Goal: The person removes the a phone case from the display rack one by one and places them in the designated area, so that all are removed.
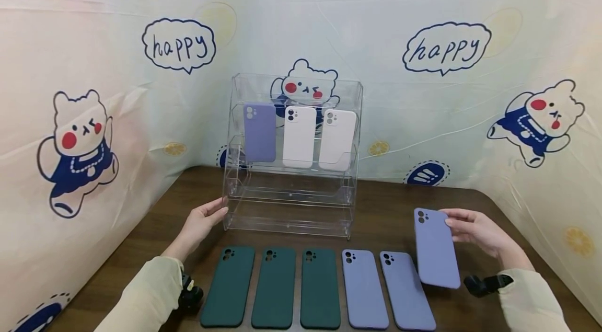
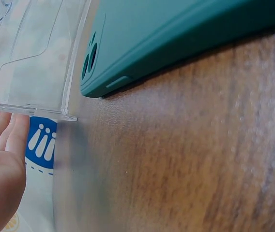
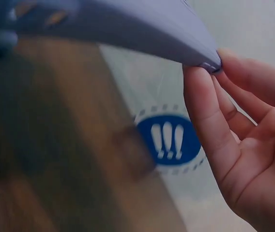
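Thumb and fingers of my right hand [image 1: 477, 231] pinch a lavender phone case [image 1: 437, 248] by its upper right edge; it tilts above the table. The right wrist view shows the fingertips [image 3: 200, 79] on the case's corner. My left hand [image 1: 199, 225] grips the lower left side edge of a clear acrylic display stand [image 1: 289, 227], thumb in front and fingers behind. On one of the stand's upper tiers lean a lavender case [image 1: 260, 133] and two white cases, a left one [image 1: 299, 138] and a right one [image 1: 337, 141].
A row of cases lies along the table's front: three green ones, the nearest to my left arm [image 1: 228, 287] among them, then two lavender ones [image 1: 366, 290]. The held case overlaps the rightmost in the head view. Printed cloth [image 1: 376, 49] hangs behind and beside the table [image 1: 381, 222].
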A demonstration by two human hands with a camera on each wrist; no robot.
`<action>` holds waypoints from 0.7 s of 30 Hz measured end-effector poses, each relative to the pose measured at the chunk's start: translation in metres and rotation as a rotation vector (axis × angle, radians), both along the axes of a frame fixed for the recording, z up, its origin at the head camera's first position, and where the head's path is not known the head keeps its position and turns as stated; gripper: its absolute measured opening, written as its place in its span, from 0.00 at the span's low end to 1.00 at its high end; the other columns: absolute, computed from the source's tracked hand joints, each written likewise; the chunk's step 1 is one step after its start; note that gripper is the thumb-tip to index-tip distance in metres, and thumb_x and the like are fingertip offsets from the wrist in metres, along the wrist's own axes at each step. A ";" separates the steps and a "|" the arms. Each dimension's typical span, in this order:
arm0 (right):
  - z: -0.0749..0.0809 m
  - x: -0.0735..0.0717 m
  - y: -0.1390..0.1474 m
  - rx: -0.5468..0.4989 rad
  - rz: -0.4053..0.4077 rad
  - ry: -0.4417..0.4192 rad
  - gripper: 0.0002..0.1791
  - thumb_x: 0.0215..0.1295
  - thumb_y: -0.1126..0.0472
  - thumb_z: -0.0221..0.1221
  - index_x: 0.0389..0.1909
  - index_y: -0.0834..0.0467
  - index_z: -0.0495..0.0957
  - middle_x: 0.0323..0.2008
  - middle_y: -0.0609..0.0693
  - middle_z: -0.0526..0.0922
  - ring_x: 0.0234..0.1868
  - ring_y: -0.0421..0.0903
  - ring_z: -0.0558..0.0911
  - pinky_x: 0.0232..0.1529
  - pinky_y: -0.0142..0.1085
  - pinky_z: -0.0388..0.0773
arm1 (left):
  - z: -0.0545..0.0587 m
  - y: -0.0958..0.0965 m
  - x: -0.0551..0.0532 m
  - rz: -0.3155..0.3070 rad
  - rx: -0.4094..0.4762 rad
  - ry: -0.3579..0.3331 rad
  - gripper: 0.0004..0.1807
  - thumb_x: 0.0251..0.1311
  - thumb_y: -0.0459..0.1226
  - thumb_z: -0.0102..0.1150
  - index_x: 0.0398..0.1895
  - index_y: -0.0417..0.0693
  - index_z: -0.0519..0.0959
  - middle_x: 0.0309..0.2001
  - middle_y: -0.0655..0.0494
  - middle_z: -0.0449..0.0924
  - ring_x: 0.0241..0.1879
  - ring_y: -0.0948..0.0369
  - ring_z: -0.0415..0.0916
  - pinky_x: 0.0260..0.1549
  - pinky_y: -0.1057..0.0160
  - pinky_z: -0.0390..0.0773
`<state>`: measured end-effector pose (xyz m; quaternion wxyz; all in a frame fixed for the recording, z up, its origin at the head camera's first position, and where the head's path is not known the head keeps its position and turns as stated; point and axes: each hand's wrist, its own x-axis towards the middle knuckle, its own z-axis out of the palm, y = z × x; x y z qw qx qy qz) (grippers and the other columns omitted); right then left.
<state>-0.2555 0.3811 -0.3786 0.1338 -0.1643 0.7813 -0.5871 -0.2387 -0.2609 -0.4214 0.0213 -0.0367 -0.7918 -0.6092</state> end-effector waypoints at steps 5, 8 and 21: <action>-0.019 0.002 0.019 -0.044 0.089 -0.109 0.18 0.70 0.66 0.46 0.49 0.43 0.78 0.40 0.48 0.82 0.39 0.45 0.81 0.40 0.40 0.80 | 0.000 0.001 0.000 -0.004 0.009 -0.001 0.29 0.67 0.39 0.49 0.67 0.35 0.57 0.65 0.42 0.58 0.61 0.49 0.60 0.55 0.60 0.67; -0.029 0.003 0.025 -0.076 0.167 -0.167 0.19 0.71 0.66 0.45 0.48 0.41 0.78 0.41 0.48 0.82 0.40 0.45 0.81 0.40 0.40 0.80 | 0.000 0.000 0.000 -0.004 0.006 -0.001 0.29 0.67 0.39 0.49 0.67 0.35 0.57 0.65 0.42 0.58 0.61 0.49 0.61 0.55 0.60 0.67; -0.053 0.011 0.021 0.120 0.105 -0.234 0.26 0.69 0.64 0.50 0.57 0.80 0.57 0.41 0.53 0.79 0.38 0.46 0.78 0.37 0.43 0.80 | 0.001 0.000 0.001 0.002 0.002 -0.009 0.30 0.67 0.40 0.49 0.67 0.35 0.57 0.65 0.42 0.58 0.61 0.49 0.60 0.55 0.59 0.66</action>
